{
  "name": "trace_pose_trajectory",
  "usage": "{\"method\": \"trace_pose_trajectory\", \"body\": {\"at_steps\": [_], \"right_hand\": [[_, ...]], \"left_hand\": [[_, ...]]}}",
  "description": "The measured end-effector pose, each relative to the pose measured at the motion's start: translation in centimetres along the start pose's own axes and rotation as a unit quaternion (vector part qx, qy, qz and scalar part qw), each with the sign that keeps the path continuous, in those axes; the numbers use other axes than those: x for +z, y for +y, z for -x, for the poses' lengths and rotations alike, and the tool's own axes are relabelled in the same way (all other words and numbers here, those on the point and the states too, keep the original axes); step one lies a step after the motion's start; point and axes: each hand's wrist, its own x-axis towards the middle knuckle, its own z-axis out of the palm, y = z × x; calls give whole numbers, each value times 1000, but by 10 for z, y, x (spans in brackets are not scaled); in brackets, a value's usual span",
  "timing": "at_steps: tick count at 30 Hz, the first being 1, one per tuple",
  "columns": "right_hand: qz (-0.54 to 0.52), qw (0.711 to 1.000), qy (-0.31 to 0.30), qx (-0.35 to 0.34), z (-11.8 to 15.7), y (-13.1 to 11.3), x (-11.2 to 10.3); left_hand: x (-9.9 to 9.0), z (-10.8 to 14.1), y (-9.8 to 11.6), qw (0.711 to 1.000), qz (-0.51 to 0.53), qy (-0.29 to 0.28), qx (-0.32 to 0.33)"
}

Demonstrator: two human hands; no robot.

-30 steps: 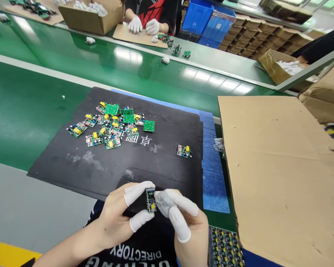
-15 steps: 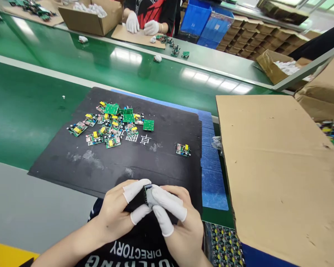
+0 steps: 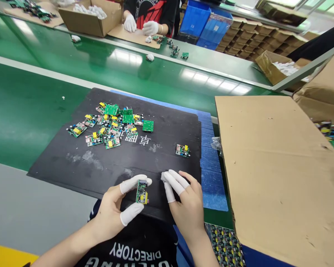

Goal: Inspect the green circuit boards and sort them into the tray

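Observation:
My left hand, with white finger cots, pinches a small circuit board upright between thumb and fingers. The board's side with a yellow part and a dark cylinder faces me. To its right, my right hand hovers low over the black mat, apart from the board. Its cotted thumb and fingers are pressed together at the tips; a greyish bit shows there, too small to name. Beyond it a single circuit board lies on the mat. A loose pile of circuit boards covers the mat's upper left.
A large cardboard sheet stands to the right, over a tray of boards. Blue material shows under the mat. Across the green conveyor, a co-worker's gloved hands rest near a cardboard box.
My hands have moved apart. The left keeps the board, now showing its parts side; the right has drawn away to the right with fingertips together. White lumps on the conveyor shifted left.

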Motion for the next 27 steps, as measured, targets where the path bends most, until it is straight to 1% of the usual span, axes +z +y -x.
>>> {"method": "trace_pose_trajectory", "body": {"at_steps": [2, 3, 5, 7, 9, 10, 11, 12, 13, 15, 16, 18, 20, 24, 27], "right_hand": [[45, 998, -19, -34, 0, 6, 4], [49, 998, -23, -35, 0, 7, 6], [39, 999, -26, -13, 0, 7, 6], [-3, 998, -54, 24, -1, 6, 2], [-77, 991, -94, 57, -2, 5, -5], [-121, 985, -104, 69, -2, 4, -10], [-161, 979, -99, 77, -3, 2, -14], [-193, 975, -80, 80, -3, 0, -17], [-217, 971, -54, 79, -3, -3, -21], [-248, 966, -16, 71, -3, -13, -26], [-258, 964, -15, 67, -3, -18, -27], [-266, 962, -34, 51, -3, -29, -28], [-254, 966, -46, 27, -4, -38, -27], [-228, 973, -28, -13, -6, -47, -22], [-220, 976, -13, -4, -8, -49, -19]], "left_hand": [[-2, 1, -2, 1000, -16, -1, 0], [-2, 1, -4, 1000, -27, -1, 0], [-4, 1, -7, 998, -60, -1, -1], [-6, 1, -9, 995, -95, -3, 2], [-7, 0, -9, 992, -124, -7, 9], [-8, 0, -9, 990, -139, -9, 16], [-8, -1, -8, 987, -157, -9, 24], [-8, -2, -7, 983, -180, -6, 35], [-8, -3, -6, 977, -208, 2, 55], [-7, -5, -3, 955, -269, 23, 123], [-6, -6, -1, 940, -296, 32, 167], [-5, -9, 3, 908, -335, 38, 248], [-4, -11, 7, 882, -363, 34, 298], [-5, -13, 13, 845, -410, 32, 343], [-7, -10, 11, 841, -415, 27, 346]]}}
